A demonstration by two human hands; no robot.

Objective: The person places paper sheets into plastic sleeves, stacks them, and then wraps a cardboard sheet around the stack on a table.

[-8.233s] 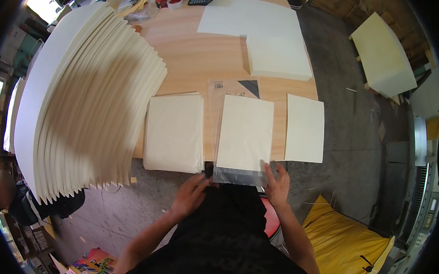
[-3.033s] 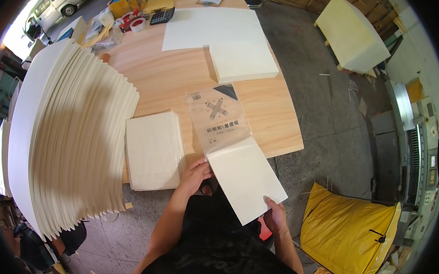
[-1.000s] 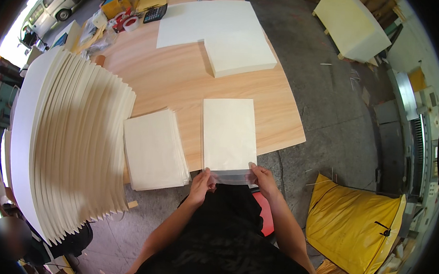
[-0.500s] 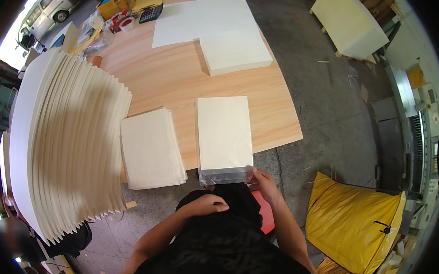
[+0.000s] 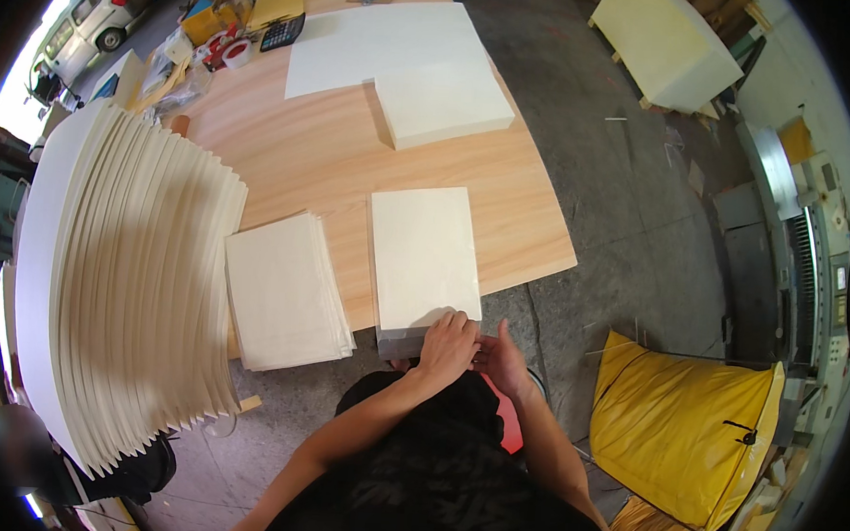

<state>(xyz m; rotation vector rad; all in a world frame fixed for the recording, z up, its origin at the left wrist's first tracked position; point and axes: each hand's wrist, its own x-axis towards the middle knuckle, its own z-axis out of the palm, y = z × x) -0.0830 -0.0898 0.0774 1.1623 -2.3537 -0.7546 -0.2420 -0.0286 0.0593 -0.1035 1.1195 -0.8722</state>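
Note:
In front of me, a clear plastic bag (image 5: pixel 400 345) holds a flat stack of cream paper (image 5: pixel 425 256), its loose flap reaching past the table's near edge. Over the flap's right part lies my left hand (image 5: pixel 448 348), fingers close together and bent onto the bag at the paper's edge. My right hand (image 5: pixel 508 364) is just to its right at the bag's corner. Its thumb points up, apart from the fingers, whose tips are partly hidden by the left hand. Left of the bag lies a pile of cream sheets or sleeves (image 5: pixel 284 292), slightly fanned.
A tall stack of large cream sheets (image 5: pixel 141 279) fills the table's left side. Farther back are a white block of paper (image 5: pixel 443 108), a large white sheet (image 5: pixel 359 55), a calculator (image 5: pixel 282 33) and tape rolls (image 5: pixel 236 55). A yellow sack (image 5: pixel 681 423) stands right on the floor.
My left hand has moved up and right from near my body onto the bag's flap. The right hand has let the flap's corner go and raised its thumb. The view has shifted slightly.

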